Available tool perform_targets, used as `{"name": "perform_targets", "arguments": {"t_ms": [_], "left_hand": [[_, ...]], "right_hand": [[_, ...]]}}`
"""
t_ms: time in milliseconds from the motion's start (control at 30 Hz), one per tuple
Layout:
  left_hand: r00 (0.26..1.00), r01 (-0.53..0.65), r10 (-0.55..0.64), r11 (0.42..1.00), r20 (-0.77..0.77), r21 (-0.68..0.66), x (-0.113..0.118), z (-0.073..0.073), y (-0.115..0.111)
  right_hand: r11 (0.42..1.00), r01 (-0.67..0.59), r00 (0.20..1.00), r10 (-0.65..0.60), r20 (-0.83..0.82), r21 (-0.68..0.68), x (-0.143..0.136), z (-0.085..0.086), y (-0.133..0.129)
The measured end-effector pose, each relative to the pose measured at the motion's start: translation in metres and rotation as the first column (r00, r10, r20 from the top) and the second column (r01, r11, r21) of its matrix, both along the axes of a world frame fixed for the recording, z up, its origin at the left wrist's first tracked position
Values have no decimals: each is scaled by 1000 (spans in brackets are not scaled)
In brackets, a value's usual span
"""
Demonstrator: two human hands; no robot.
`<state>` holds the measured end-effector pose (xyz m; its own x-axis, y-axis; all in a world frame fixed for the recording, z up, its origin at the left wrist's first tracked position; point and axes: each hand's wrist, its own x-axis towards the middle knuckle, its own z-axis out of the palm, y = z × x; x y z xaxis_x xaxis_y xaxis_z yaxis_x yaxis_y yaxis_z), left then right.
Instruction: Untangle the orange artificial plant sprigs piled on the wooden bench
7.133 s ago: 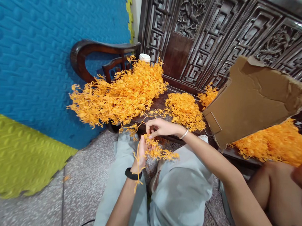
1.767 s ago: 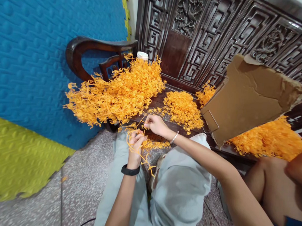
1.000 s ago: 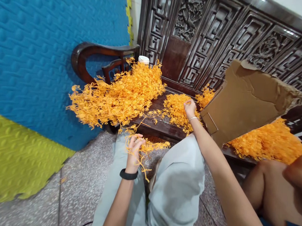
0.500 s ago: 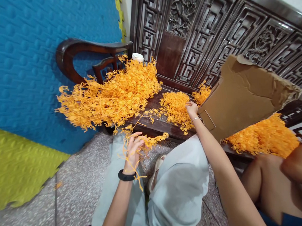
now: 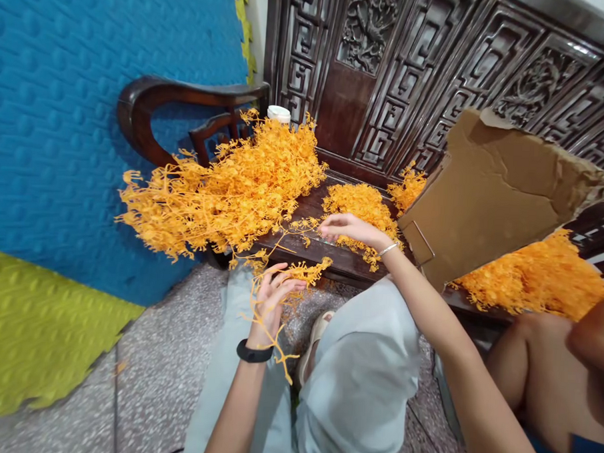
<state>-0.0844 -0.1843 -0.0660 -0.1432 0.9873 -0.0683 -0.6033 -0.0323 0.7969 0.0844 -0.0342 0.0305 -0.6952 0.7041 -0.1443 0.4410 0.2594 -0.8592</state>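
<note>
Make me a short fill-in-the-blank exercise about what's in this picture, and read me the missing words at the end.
1. The orange sprig is held in the person's ____ hand.
2. The thin bracelet is worn on the person's ____ arm.
3. The plain wristband is colored ____.
4. The large brown sheet with the torn edge is made of ____.

Missing words: left; right; black; cardboard.
</note>
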Motion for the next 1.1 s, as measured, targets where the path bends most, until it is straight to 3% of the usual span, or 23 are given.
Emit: {"name": "perform_targets", "arguments": {"t_ms": [67,133,333,433,600,867,1100], "left_hand": [[1000,-3,3,1000,9,-3,1,1,-1],[1000,-1,1,1000,13,-2,2,1,-1],[999,5,-5,1000,-42,-1,2,-3,-1],[993,-16,15,1000,-119,-2,3,-6,0],[977,-105,100,994,-186,-19,4,-8,2],[955,-284,281,959,-93,-24,7,-3,1],[965,-237,233,971,-120,-24,1,0,4]], "right_hand": [[983,-180,982,182,43,-43,-16,5,-14],[961,-278,954,278,109,-18,-30,5,-24],[862,-416,870,285,402,290,-57,-5,-43],[835,-393,876,213,432,385,-61,-8,-46],[865,-322,912,174,372,385,-63,-10,-46],[886,-258,948,156,278,384,-71,-8,-45],[875,-225,961,127,245,429,-74,-16,-43]]}}
